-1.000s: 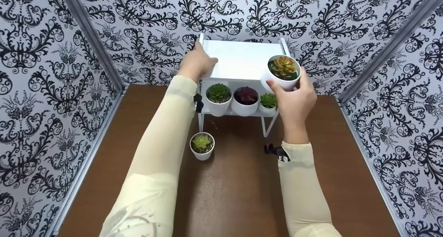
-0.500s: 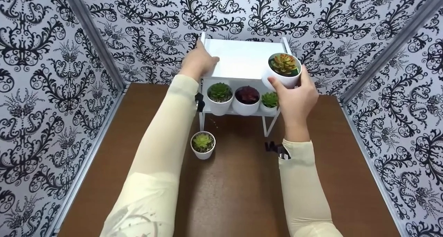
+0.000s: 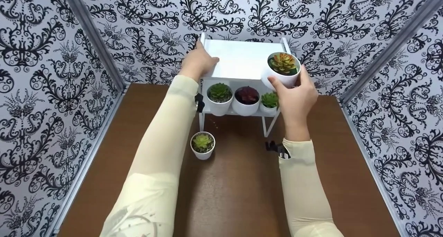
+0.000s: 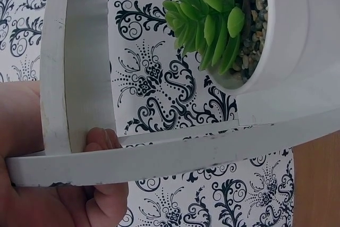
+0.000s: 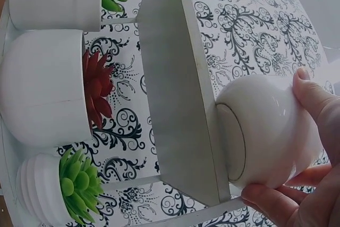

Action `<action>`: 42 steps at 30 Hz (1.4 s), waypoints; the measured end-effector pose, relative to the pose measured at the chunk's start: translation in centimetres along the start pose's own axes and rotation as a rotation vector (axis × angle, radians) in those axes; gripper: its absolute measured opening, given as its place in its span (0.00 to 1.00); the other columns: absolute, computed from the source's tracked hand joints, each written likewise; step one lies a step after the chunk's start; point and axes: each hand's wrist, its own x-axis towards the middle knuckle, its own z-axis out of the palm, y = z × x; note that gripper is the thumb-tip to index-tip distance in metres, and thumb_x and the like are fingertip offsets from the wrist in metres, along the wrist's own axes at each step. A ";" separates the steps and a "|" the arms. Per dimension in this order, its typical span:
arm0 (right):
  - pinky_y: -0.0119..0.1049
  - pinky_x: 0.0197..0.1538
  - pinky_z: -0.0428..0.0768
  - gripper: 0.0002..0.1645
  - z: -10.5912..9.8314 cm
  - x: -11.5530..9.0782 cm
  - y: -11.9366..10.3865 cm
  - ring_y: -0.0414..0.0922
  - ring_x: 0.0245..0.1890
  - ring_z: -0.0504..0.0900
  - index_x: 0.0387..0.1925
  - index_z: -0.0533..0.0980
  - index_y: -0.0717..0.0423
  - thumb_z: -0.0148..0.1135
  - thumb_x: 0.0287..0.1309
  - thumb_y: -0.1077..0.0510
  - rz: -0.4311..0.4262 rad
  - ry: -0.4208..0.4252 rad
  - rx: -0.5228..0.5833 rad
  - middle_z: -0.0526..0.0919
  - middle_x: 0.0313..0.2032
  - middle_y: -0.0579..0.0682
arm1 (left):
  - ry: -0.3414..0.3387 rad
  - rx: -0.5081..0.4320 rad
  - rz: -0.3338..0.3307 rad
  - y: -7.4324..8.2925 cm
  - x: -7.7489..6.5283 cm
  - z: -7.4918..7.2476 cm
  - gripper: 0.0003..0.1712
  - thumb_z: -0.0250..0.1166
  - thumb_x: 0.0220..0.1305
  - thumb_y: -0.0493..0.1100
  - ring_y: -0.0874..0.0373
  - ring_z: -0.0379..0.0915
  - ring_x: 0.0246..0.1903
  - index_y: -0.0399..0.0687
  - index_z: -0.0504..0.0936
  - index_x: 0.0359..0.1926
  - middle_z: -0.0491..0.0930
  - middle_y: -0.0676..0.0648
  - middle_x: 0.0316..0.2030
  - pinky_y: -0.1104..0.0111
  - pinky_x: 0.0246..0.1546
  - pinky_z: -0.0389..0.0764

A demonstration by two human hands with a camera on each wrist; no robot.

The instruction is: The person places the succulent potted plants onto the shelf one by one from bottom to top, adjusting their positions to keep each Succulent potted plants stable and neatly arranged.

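My left hand (image 3: 199,61) grips the upper left corner of a white two-tier shelf (image 3: 242,58). In the left wrist view its fingers (image 4: 109,198) curl round the frame where two bars meet. At the right end of the top board, my right hand (image 3: 297,93) holds a white pot with an orange-green succulent (image 3: 282,78), thumb on the near side. The right wrist view shows the pot's base close against the board's front edge; whether it touches, I cannot tell. On the lower tier stand a green succulent (image 3: 219,98), a dark red succulent (image 3: 246,100) and a smaller green succulent (image 3: 269,102), all in white pots.
A small white pot with a yellow-green succulent (image 3: 202,145) stands on the brown table (image 3: 228,188), in front of the shelf's left leg. Patterned walls (image 3: 155,22) enclose the table at the back and both sides.
The right hand has lifted the orange-green succulent's pot slightly up and back at the top board's right end. My left hand stays on the shelf's corner.
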 end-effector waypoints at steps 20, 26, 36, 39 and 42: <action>0.39 0.57 0.85 0.44 -0.1 0.3 -0.4 0.45 0.49 0.88 0.63 0.83 0.48 0.88 0.44 0.39 0.060 -0.051 0.033 0.92 0.50 0.51 | 0.006 -0.004 0.021 0.0 -0.1 0.0 0.62 0.56 0.77 0.66 0.42 0.64 0.78 0.47 0.23 0.85 0.62 0.39 0.81 0.52 0.80 0.68; 0.39 0.54 0.86 0.44 0.0 0.4 -0.3 0.45 0.46 0.88 0.63 0.83 0.49 0.87 0.45 0.40 0.055 -0.046 0.019 0.92 0.48 0.52 | 0.009 0.006 0.023 -0.1 0.1 0.2 0.61 0.56 0.77 0.66 0.42 0.66 0.77 0.46 0.23 0.85 0.63 0.38 0.81 0.53 0.79 0.69; 0.39 0.52 0.84 0.46 -0.1 0.4 -0.3 0.47 0.44 0.85 0.67 0.81 0.51 0.86 0.47 0.40 0.061 -0.046 -0.005 0.90 0.47 0.54 | -0.001 -0.016 0.019 0.1 -0.3 0.1 0.61 0.56 0.78 0.65 0.42 0.62 0.79 0.47 0.23 0.85 0.61 0.39 0.82 0.53 0.82 0.64; 0.39 0.53 0.85 0.46 -0.1 0.4 -0.3 0.46 0.45 0.85 0.67 0.81 0.51 0.86 0.48 0.41 0.058 -0.046 0.004 0.90 0.48 0.55 | 0.002 -0.025 0.015 0.1 -0.3 0.1 0.61 0.57 0.77 0.65 0.42 0.62 0.79 0.48 0.24 0.85 0.60 0.39 0.82 0.52 0.82 0.64; 0.38 0.55 0.86 0.46 -0.1 0.4 -0.4 0.46 0.47 0.87 0.67 0.81 0.51 0.86 0.48 0.42 0.057 -0.048 0.017 0.90 0.50 0.55 | 0.005 -0.026 0.011 0.0 -0.2 0.0 0.61 0.57 0.77 0.65 0.42 0.62 0.79 0.48 0.24 0.85 0.60 0.39 0.82 0.52 0.81 0.65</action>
